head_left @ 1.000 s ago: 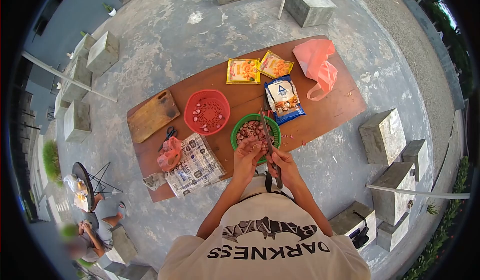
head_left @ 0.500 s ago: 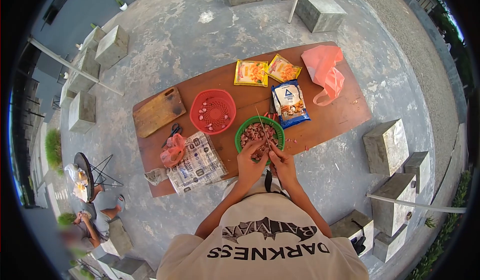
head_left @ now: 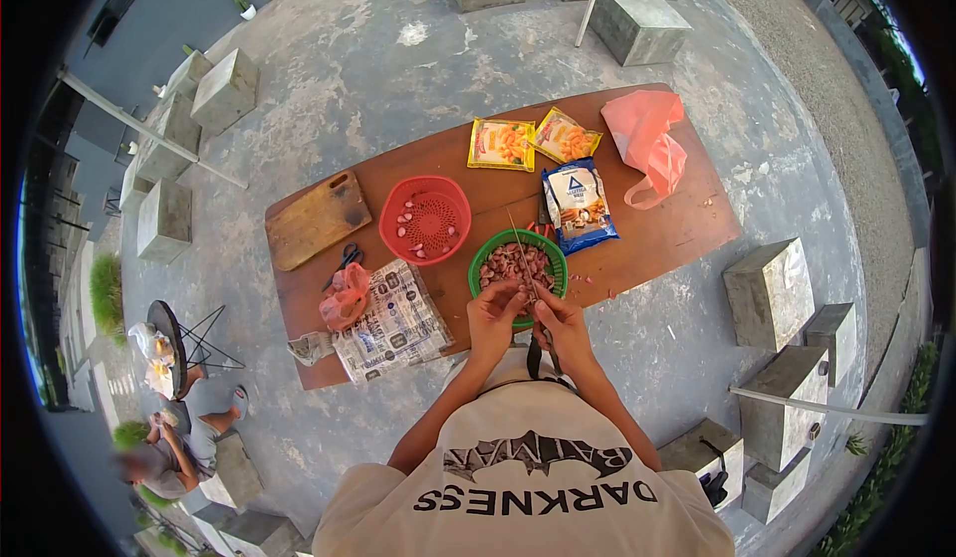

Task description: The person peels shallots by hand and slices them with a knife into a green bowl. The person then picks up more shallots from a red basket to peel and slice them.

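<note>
My right hand (head_left: 562, 332) is closed round the handle of a knife (head_left: 519, 239), whose long thin blade points away from me over a green basket (head_left: 475, 283). Small reddish shallots (head_left: 501, 261) fill this basket. Close beside the knife, my left hand (head_left: 493, 318) pinches what looks like a shallot, mostly covered by the fingers. Both hands meet at the near rim of the green basket. To its left stands a red basket (head_left: 386, 215) with several pale pink shallots (head_left: 403, 219) inside.
Across the wooden table (head_left: 687, 223) lie a cutting board (head_left: 317, 222), scissors (head_left: 349, 256), newspaper (head_left: 398, 326), a crumpled pink bag (head_left: 345, 296), yellow packets (head_left: 501, 145), a blue-and-white packet (head_left: 579, 206) and a pink plastic bag (head_left: 645, 139). Another person (head_left: 179, 452) sits at lower left.
My hands have shifted very slightly, and the left fingers have drawn back a little toward me. The knife stays over the green basket. The seated person's head and hands have moved slightly.
</note>
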Available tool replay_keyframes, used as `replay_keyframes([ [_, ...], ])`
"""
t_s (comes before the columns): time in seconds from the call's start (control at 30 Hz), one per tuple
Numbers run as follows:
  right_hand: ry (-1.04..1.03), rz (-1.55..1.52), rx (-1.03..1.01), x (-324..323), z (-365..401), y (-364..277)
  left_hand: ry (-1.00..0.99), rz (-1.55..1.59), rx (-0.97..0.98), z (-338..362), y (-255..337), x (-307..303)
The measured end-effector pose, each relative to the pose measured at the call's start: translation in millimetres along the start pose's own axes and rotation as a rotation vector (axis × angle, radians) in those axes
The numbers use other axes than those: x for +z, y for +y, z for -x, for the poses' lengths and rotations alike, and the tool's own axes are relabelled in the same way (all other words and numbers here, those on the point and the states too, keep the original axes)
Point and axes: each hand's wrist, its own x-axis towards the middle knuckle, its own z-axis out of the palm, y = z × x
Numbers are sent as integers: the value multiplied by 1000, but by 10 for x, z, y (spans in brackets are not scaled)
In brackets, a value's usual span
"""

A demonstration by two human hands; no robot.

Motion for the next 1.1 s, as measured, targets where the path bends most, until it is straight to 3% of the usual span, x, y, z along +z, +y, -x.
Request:
replay_keyframes([
  [0.2, 29, -5, 6, -44, -14, 31, 82, 361, -70, -106, 14, -95],
  [0.33, -22, 21, -3, -46, 5, -3, 39, 398, -90, -100, 88, -115],
  [0.43, -89, 94, -31, 0, 25, -54, 29, 355, -99, -81, 109, -94],
  [0.6, -84, 492, -187, 70, 27, -91, -7, 302, -63, -46, 73, -102],
  [0.8, -97, 608, -353, 57, 22, -68, 30, 170, -1, -11, 104, -71],
  [1.1, -84, 573, -329, 42, 61, -16, 76, -28, 95, 49, 146, 0],
])
